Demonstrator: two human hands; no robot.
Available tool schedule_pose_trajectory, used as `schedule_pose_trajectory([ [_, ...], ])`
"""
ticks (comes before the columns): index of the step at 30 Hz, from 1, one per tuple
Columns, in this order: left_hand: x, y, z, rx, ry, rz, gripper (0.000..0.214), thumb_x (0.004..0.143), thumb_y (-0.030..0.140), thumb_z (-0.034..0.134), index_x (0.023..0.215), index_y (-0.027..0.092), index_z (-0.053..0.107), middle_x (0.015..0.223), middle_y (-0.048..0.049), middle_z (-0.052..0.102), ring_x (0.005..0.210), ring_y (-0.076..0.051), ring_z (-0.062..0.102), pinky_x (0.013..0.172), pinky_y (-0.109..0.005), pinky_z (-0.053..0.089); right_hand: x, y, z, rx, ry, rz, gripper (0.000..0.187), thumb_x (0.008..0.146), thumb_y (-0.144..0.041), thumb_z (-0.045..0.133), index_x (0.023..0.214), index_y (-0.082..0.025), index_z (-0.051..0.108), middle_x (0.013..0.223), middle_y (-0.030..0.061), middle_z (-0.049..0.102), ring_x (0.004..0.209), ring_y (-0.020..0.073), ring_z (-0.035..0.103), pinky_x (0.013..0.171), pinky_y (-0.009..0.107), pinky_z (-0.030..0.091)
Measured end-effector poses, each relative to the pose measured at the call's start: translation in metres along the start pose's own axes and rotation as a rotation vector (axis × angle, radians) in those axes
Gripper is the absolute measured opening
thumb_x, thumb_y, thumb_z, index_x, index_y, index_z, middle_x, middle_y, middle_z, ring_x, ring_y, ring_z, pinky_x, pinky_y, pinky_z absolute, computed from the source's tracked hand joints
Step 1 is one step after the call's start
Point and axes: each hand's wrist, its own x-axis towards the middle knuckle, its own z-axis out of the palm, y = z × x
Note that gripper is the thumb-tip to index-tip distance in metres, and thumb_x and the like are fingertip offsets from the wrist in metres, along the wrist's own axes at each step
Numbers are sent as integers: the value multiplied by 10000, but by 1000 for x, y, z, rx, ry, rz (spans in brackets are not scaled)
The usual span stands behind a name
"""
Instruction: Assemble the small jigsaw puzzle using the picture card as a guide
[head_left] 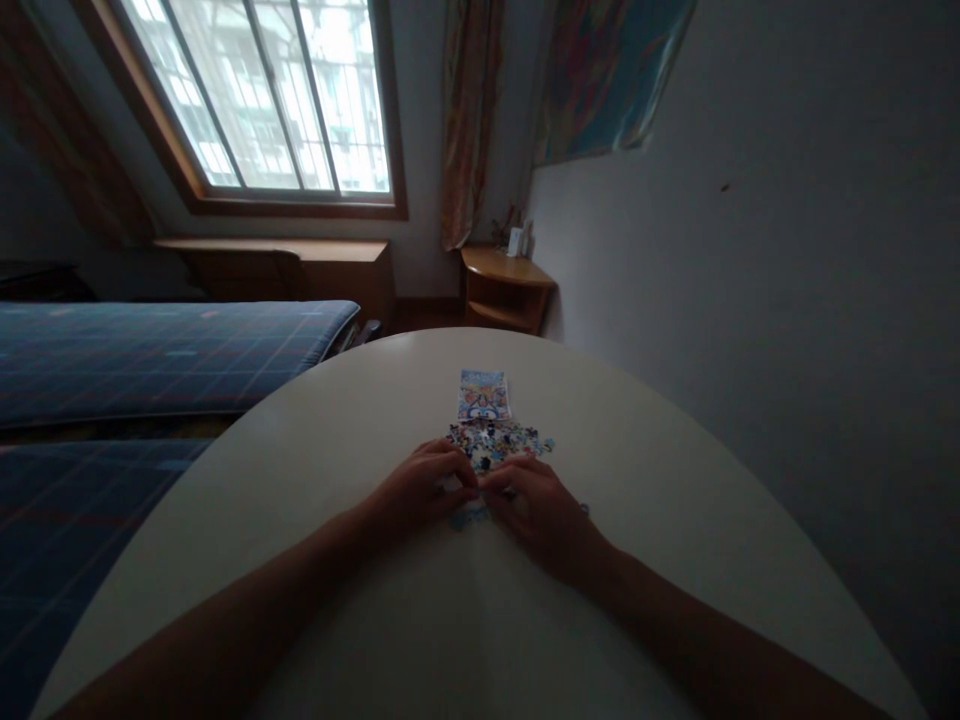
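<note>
My left hand [420, 482] and my right hand [541, 512] meet over the middle of the white round table [360, 400]. Thumb and fingers of each are pinched, the fingertips nearly touching around a small jigsaw piece that they mostly hide. Just beyond them lies a loose heap of jigsaw pieces [517, 440], dark, white and blue. A light-blue patch of jigsaw pieces [469, 517] sits below the fingertips, partly covered by the hands. Behind the heap a colourful picture sheet [484, 396] lies flat. One single piece [584, 509] rests beside my right wrist.
To the left stands a bed with a blue checked mattress [165, 355], close to the table's edge. A pale wall [712, 300] runs along the right. At the back are a corner shelf [506, 265], a wooden desk [337, 250] and a barred window [277, 100].
</note>
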Motion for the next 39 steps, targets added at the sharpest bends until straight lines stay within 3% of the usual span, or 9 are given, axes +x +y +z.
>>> schedule_pose_trajectory([
  [3,-1,0,-1,-5,-48,10,77,884,277,657,927,216,675,977,-55,688,995,-199,628,952,-338,473,1,-2,-3,31,18,33,103,864,-171,613,908,-235,681,907,43,719,949,208,657,931,386,497],
  [9,-4,8,-3,81,-144,84,282,861,316,692,1126,240,631,1150,-71,668,1134,-241,578,1024,-395,424,-2,1,-10,19,-3,62,188,816,-160,629,943,-253,731,878,30,736,868,198,678,867,360,520],
  [15,-4,10,-3,149,-186,132,166,904,328,666,1047,245,686,1091,-44,680,1104,-226,563,1012,-378,414,4,21,-18,-104,94,181,187,814,-161,621,932,-238,745,884,58,740,892,236,670,841,405,529],
  [18,-3,9,-3,156,-201,176,133,944,334,622,1006,284,729,1073,-34,692,1098,-215,568,1010,-364,411,2,18,-18,-111,113,184,175,802,-156,629,911,-235,742,887,60,737,912,238,665,863,415,520],
  [24,-1,12,-3,185,-199,199,171,967,323,588,1011,298,752,1054,-36,706,1039,-207,583,965,-355,430,-7,1,-13,-113,52,149,144,756,-135,676,828,-246,732,860,47,742,900,244,666,883,436,489],
  [39,-6,9,-1,199,-187,261,193,965,272,586,1110,269,713,1090,-61,669,1036,-195,588,991,-357,441,-1,-4,-21,-111,-54,219,91,779,-174,709,812,-241,761,797,21,732,917,228,630,869,381,440],
])
